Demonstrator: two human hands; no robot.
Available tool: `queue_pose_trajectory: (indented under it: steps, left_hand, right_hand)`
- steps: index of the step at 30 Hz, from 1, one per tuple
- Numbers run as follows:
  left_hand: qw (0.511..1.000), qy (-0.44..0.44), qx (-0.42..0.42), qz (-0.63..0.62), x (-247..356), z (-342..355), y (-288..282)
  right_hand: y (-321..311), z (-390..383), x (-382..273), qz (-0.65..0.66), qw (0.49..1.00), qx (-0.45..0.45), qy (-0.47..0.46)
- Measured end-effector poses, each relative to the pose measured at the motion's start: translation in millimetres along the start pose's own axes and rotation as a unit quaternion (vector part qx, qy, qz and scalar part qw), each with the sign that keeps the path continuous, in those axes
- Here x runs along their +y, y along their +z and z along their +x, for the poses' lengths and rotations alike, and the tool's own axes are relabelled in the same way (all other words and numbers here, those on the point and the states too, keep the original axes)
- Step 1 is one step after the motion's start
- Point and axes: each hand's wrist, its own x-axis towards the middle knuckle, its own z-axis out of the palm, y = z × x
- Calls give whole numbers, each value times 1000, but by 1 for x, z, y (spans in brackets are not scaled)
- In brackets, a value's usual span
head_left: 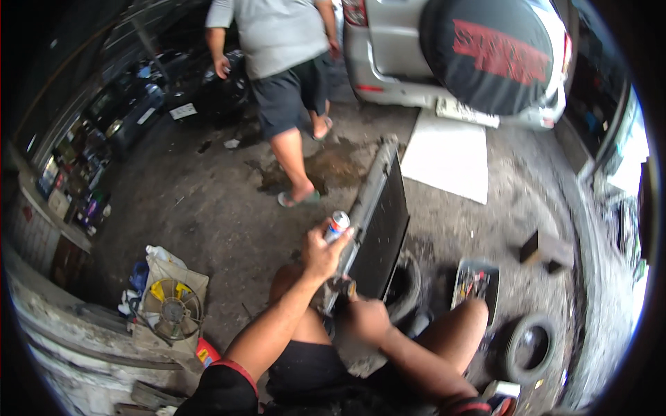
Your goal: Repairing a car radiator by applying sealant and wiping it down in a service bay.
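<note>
My left hand (321,255) is wrapped round a small can (338,223) with a silver top and a blue, white and red side. The can is held beside the upper edge of a car radiator (381,222), which stands on edge in front of me with its dark core facing right. Lower down, near the radiator's close end, my right hand (368,322) is closed in a fist and blurred. A short brownish piece (350,288) sticks out above that fist; its kind cannot be made out.
A person (277,76) in a grey shirt walks ahead, left of a silver car (395,52). A white sheet (447,156) lies behind the car. To the right are a tool tray (491,291), a box (544,249) and a tyre (513,353). A fan (173,312) stands left.
</note>
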Motion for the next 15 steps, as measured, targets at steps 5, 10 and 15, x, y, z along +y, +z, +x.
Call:
queue_pose_trajectory:
  steps: [5, 10, 15]
  left_hand:
    - [999, -11, -34, -13, -4, 2, -11]
    - [998, 51, -42, 3, 0, -5, 3]
    - [998, 54, -39, -22, 7, -5, 2]
  right_hand:
    - [-3, 16, 4, -152, 987, 53, -10]
    - [-20, 35, 22, -178, 978, 61, 93]
    - [-17, 31, 20, -217, 968, 60, 109]
